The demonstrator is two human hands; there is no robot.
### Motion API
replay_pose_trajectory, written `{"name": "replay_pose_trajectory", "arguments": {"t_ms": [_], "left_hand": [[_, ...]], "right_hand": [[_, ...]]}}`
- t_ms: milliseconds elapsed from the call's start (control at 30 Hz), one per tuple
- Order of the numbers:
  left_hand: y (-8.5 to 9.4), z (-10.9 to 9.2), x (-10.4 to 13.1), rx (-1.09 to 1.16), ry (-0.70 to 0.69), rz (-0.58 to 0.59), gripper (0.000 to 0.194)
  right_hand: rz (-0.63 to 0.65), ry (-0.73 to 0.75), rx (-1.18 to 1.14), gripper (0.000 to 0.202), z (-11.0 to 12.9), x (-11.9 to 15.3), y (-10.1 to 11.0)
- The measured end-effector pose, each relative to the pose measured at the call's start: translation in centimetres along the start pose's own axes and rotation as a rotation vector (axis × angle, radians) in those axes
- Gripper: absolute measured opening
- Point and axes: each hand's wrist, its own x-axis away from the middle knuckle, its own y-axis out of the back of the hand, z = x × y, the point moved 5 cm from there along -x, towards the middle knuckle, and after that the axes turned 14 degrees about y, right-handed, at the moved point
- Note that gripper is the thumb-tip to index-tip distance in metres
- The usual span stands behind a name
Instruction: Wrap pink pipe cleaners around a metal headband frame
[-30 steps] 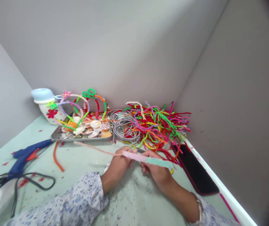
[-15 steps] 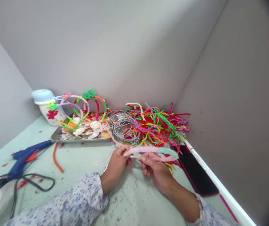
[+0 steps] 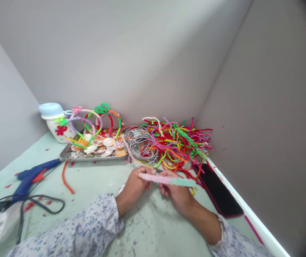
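Between my two hands is a headband (image 3: 161, 178) wrapped in fuzzy pink and mint-green pipe cleaner, now seen almost edge-on. My left hand (image 3: 133, 186) pinches its left end between thumb and fingers. Behind the band, my right hand (image 3: 180, 196) has its fingers closed near the other end; the band partly covers those fingertips. A loose pale pink pipe cleaner (image 3: 132, 155) runs from my left fingers up toward the tray. Beyond my hands lie a coil of bare metal bands (image 3: 139, 144) and a heap of coloured pipe cleaners (image 3: 185, 137).
A metal tray (image 3: 94, 159) of shells stands at the back left, with finished wrapped headbands (image 3: 119, 125) on it. Beside it is a white bottle (image 3: 58, 130) with a blue lid. A blue glue gun (image 3: 24, 187) with its cord lies left. A black phone (image 3: 222, 194) lies right.
The headband has tipped from an open loop to nearly edge-on, its curved end dropping lower. Both hands stay close together. The view has shifted slightly.
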Motion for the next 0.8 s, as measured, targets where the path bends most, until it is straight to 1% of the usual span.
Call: {"name": "replay_pose_trajectory", "arguments": {"t_ms": [100,200,400,500,633,800], "left_hand": [[0.0,0.0,0.2,-0.048,0.005,0.007,0.031],[0.0,0.1,0.3,-0.049,-0.001,0.026,0.029],[0.1,0.4,0.4,-0.002,-0.035,0.053,0.022],[0.2,0.4,0.4,-0.023,-0.052,0.033,0.024],[0.2,0.0,0.8,-0.054,-0.082,0.010,0.023],[-0.1,-0.6,2.2,-0.059,-0.108,-0.003,0.019]], "right_hand": [[0.011,0.025,0.089,0.020,0.6,0.1,-0.1],[0.025,0.046,0.142,0.022,0.9,0.3,-0.3],[0.082,0.088,0.207,0.018,1.3,0.7,-1.0],[0.071,0.189,0.340,0.016,2.0,0.8,-1.0],[0.091,0.345,0.567,0.013,3.2,1.1,-1.4],[0.140,0.559,0.706,0.012,4.5,2.1,-2.0]]}}
